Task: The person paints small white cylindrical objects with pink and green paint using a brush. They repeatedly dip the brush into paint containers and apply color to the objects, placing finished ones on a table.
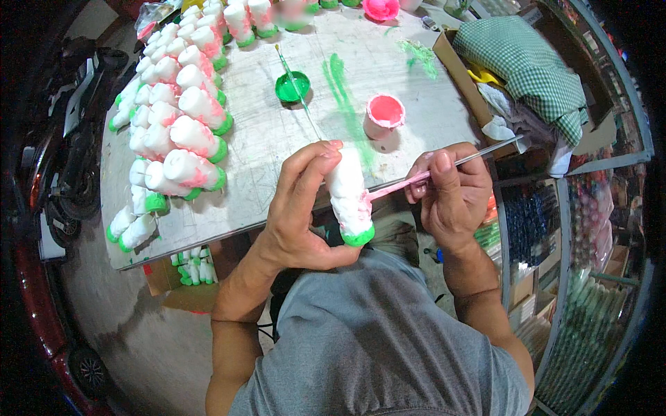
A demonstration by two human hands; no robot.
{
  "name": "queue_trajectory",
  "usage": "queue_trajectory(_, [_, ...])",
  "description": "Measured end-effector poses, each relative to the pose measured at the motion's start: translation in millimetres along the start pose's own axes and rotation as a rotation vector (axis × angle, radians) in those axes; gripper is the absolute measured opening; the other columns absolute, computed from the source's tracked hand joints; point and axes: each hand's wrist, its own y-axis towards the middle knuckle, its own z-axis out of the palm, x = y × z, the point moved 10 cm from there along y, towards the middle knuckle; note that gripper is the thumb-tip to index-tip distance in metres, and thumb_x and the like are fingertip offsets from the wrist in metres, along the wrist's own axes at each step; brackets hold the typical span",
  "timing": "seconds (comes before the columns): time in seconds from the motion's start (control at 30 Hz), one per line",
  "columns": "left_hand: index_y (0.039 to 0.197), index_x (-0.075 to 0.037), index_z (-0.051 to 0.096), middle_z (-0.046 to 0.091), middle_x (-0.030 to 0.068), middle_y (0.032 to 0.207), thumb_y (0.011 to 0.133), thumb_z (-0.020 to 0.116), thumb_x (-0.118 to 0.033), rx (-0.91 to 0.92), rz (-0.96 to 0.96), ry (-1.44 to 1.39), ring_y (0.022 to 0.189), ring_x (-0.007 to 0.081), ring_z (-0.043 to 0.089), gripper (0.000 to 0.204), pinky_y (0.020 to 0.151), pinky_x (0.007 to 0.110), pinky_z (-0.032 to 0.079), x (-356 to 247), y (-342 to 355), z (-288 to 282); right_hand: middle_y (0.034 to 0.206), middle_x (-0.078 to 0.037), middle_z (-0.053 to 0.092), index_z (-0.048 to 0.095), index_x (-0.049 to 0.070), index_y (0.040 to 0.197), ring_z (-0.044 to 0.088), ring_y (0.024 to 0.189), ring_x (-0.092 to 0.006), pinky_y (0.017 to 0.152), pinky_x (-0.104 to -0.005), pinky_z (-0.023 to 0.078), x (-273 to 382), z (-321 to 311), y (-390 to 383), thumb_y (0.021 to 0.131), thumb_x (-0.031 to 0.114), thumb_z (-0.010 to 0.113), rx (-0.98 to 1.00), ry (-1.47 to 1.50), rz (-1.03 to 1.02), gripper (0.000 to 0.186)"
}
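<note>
My left hand (298,215) grips a white moulded piece (347,187) with a green base and pink dabs on its side, held upright at the table's near edge. My right hand (451,194) pinches a slim brush (485,150), its pink-coated tip touching the piece's right side. A cup of pink paint (383,125) stands on the table beyond my hands. Farther left sits a dish of green paint (284,91) with another brush (306,107) lying across it.
Rows of similar pieces (173,139) cover the table's (243,194) left side. A cardboard box (463,87) with checked cloth (517,76) sits at right, beside stocked shelves (590,319). A box of pieces (166,291) is below the table; a motorbike (73,166) stands left.
</note>
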Motion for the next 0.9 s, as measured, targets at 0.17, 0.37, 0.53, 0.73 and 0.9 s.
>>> queue_trajectory(0.17, [0.141, 0.006, 0.045, 0.049, 0.0242, 0.136, 0.054, 0.086, -0.013, 0.004, 0.018, 0.004, 0.126, 0.0410, 0.055, 0.099, 0.106, 0.046, 0.048, 0, 1, 1, 0.081, -0.007, 0.068, 0.057, 0.002, 0.095, 0.060, 0.062, -0.0083, 0.057, -0.0235, 0.052, -6, -4, -2, 0.103, 0.013, 0.063, -0.049, -0.016, 0.018, 0.015])
queue_trajectory(0.37, [0.141, 0.006, 0.045, 0.051, 0.0247, 0.134, 0.054, 0.086, -0.015, 0.004, 0.021, 0.063, 0.124, 0.0402, 0.057, 0.098, 0.106, 0.047, 0.048, -4, 4, 0, 0.079, -0.006, 0.068, 0.057, 0.003, 0.093, 0.060, 0.062, -0.0075, 0.056, -0.0233, 0.051, -6, 0, -2, 0.102, 0.013, 0.064, -0.062, 0.007, 0.050, 0.015])
queue_trajectory(0.53, [0.142, 0.006, 0.045, 0.052, 0.0257, 0.135, 0.053, 0.085, -0.016, 0.012, -0.003, 0.077, 0.123, 0.0398, 0.058, 0.100, 0.105, 0.045, 0.048, -1, 4, -2, 0.080, -0.005, 0.068, 0.057, 0.003, 0.093, 0.060, 0.062, -0.0067, 0.056, -0.0229, 0.051, -9, -9, -5, 0.101, 0.012, 0.066, -0.079, -0.049, 0.086, 0.015])
queue_trajectory(0.73, [0.146, 0.008, 0.044, 0.049, 0.0278, 0.138, 0.053, 0.085, -0.016, 0.041, -0.032, 0.068, 0.124, 0.0410, 0.056, 0.104, 0.104, 0.044, 0.049, -3, 4, -2, 0.083, -0.012, 0.068, 0.054, 0.000, 0.100, 0.061, 0.067, -0.0115, 0.060, -0.0266, 0.052, 12, -2, -14, 0.103, 0.011, 0.061, -0.033, -0.096, -0.191, 0.014])
queue_trajectory(0.9, [0.146, 0.009, 0.044, 0.050, 0.0282, 0.138, 0.053, 0.084, -0.018, 0.031, -0.040, 0.086, 0.123, 0.0414, 0.057, 0.105, 0.103, 0.044, 0.049, -4, 7, -6, 0.089, -0.020, 0.070, 0.053, 0.000, 0.105, 0.069, 0.078, -0.0271, 0.070, -0.0372, 0.056, 41, 16, -33, 0.100, 0.009, 0.064, 0.144, -0.341, -0.518, 0.014])
